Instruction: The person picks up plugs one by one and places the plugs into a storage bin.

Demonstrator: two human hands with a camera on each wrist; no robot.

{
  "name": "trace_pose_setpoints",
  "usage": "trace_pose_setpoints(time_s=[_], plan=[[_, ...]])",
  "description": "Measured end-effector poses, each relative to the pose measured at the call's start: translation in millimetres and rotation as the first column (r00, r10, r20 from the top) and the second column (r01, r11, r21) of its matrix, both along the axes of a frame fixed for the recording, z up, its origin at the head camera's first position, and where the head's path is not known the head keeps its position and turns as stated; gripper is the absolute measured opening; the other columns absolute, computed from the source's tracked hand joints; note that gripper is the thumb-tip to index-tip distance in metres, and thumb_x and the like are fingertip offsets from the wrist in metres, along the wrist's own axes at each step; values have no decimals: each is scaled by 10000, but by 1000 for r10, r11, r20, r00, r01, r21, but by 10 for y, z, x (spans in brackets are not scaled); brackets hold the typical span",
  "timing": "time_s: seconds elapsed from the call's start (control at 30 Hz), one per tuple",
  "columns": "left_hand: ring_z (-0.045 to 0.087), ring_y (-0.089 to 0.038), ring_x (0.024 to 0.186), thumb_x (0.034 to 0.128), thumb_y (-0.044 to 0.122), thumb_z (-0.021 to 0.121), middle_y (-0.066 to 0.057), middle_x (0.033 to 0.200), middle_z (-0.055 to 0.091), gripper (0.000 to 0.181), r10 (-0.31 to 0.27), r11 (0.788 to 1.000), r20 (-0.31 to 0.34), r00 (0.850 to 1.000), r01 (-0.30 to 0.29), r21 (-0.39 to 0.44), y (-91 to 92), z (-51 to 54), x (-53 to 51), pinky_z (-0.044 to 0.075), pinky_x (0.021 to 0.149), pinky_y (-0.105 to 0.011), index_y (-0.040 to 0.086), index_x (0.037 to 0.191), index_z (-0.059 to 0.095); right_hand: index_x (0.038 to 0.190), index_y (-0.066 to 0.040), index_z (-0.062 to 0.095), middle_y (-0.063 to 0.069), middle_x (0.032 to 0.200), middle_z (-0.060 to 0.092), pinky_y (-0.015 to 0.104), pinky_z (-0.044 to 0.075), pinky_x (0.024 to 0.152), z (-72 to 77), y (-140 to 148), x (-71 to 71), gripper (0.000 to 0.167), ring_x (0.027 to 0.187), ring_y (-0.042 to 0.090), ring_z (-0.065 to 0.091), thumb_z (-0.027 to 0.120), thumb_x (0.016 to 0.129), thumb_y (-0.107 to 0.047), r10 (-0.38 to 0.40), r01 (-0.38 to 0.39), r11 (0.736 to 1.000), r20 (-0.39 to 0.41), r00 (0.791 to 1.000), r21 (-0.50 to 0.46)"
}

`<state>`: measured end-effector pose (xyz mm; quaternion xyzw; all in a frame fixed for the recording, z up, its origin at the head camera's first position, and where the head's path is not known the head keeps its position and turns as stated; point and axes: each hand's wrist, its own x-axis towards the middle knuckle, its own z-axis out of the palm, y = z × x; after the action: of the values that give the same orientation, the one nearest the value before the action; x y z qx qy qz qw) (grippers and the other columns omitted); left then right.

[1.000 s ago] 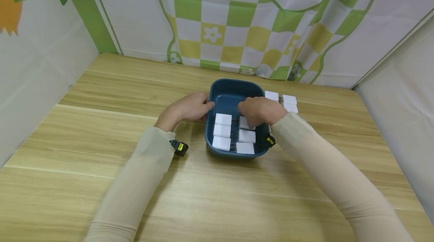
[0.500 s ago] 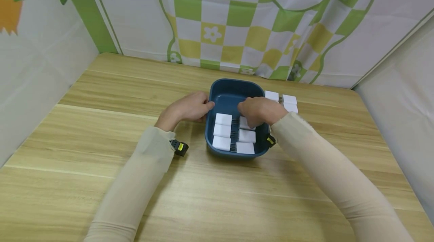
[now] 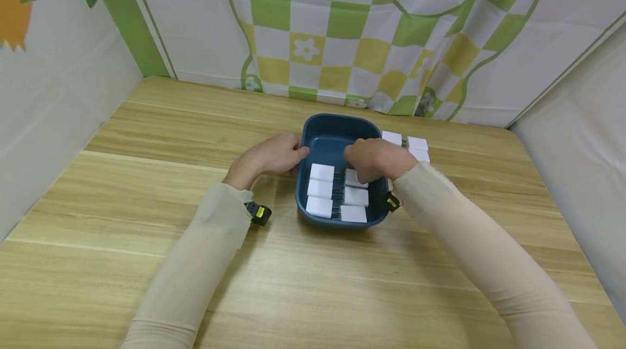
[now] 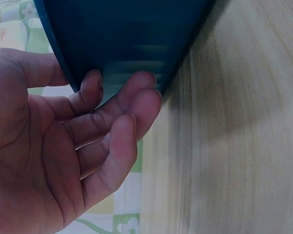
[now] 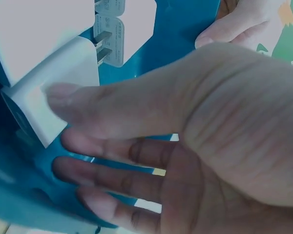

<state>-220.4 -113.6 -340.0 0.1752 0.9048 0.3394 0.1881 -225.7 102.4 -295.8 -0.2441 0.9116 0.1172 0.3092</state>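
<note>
A dark blue bin (image 3: pixel 330 145) holds several white plug-in chargers (image 3: pixel 320 188) with metal prongs, in two columns whose prongs face each other. My left hand (image 3: pixel 279 154) pinches the bin's left rim between thumb and index finger; in the left wrist view its other fingers curl loosely beside the wall. Inside the bin, my right hand (image 3: pixel 374 160) holds the rearmost charger (image 5: pixel 71 68) of the right column. Its thumb presses on that charger's side in the right wrist view, the index finger is hidden, and the other fingers extend below it.
More white chargers (image 3: pixel 418 149) lie on the wooden table (image 3: pixel 313 289) behind the right wrist, partly hidden by it. A patterned green and white cloth (image 3: pixel 337 55) hangs along the table's back edge, and pale panels stand at both sides.
</note>
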Motion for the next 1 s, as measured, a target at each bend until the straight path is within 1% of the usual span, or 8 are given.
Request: trace_pose_setpoints(time_s=[0.1,0.2,0.37,0.53,0.6,0.7,0.8,1.0], plan=[[613,-221,741,1082,247,440,-126,843,655,322,0,1000,0,1000,0,1,2,-2,2,504,703,-350,34,928,625,1237,-90,622,76,1140,632,425,515,851,11,22,-5,275,965,239,603,636,963,-77,16,-16,1000,-8,1000,-22],[614,-222,745,1082,258,440,-125,847,658,327,6,1000,1,1000,-6,2,4,4,11,505,701,-349,37,932,628,1257,-85,627,84,1176,635,433,519,869,23,50,-3,294,993,241,613,658,966,-112,28,-29,999,-20,999,-42],[613,-224,743,1080,264,441,-128,847,659,331,8,1000,-5,1000,-8,-1,4,13,20,502,691,-349,33,934,627,1319,-64,613,122,1287,621,455,515,924,48,89,5,362,1105,272,617,672,978,-170,52,-56,995,-41,998,-80],[617,-225,747,1079,262,444,-127,847,660,325,11,1000,-5,1000,-11,-2,10,12,18,505,690,-350,33,939,627,1339,-58,602,130,1326,605,469,498,958,76,102,27,422,1170,296,595,703,971,-238,52,-57,994,-53,997,-93],[617,-225,744,1079,267,445,-128,847,660,326,15,1000,-2,1000,-15,0,13,9,16,507,690,-349,36,940,628,1351,-61,594,126,1329,599,470,495,961,86,99,46,489,1170,294,591,740,945,-290,47,-52,995,-57,997,-88],[611,-225,737,1080,263,439,-130,843,655,328,11,1000,1,1000,-11,5,13,4,14,503,687,-345,34,938,626,1387,-64,569,116,1356,583,469,482,987,96,87,82,641,1184,279,576,804,881,-381,36,-40,996,-53,998,-83],[608,-226,734,1081,255,440,-135,841,652,325,8,1000,1,1000,-8,7,12,-1,9,499,683,-345,31,932,622,1429,-59,527,113,1388,564,464,465,1021,93,74,116,782,1207,262,558,845,824,-438,32,-35,996,-39,999,-77],[608,-220,745,1081,251,443,-135,856,656,321,6,1000,-2,1000,-6,1,10,9,9,500,690,-347,28,939,624,1517,-54,418,168,1517,455,509,402,1094,71,46,171,1037,1324,303,494,861,737,-575,12,-12,999,-3,1000,-52]])
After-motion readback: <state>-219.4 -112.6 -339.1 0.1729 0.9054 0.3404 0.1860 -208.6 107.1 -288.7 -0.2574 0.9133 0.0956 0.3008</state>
